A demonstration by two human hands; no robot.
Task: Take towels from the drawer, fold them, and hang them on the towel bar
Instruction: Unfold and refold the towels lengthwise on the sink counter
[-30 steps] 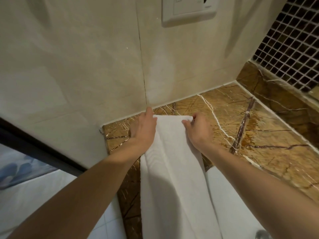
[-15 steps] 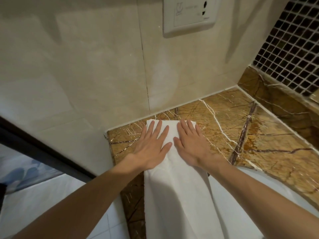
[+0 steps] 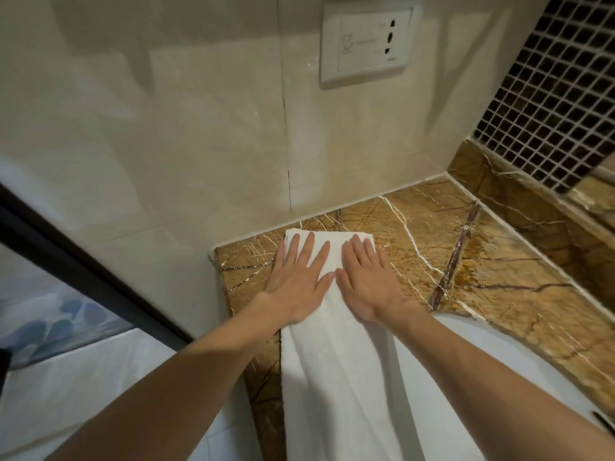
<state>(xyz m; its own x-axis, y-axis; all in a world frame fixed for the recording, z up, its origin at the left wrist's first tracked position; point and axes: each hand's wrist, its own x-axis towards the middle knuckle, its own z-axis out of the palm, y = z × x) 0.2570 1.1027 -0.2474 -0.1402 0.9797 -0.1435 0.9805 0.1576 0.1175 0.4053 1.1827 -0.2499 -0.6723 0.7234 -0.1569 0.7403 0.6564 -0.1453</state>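
Both flat, the left hand (image 3: 297,285) and right hand (image 3: 368,283) press the white towel (image 3: 336,367) beneath them.

This is a bathroom. Around my fingers (image 3: 293,249) spreads a brown veined marble bench (image 3: 499,277); behind them and to the right curves a white basin (image 3: 532,364); beyond them rise glossy beige wall tiles (image 3: 166,144) with a white socket plate (image 3: 367,44), and far right stands dark mosaic tiling (image 3: 549,94).

Hands (image 3: 332,281) on towel (image 3: 336,367) on counter (image 3: 492,277)
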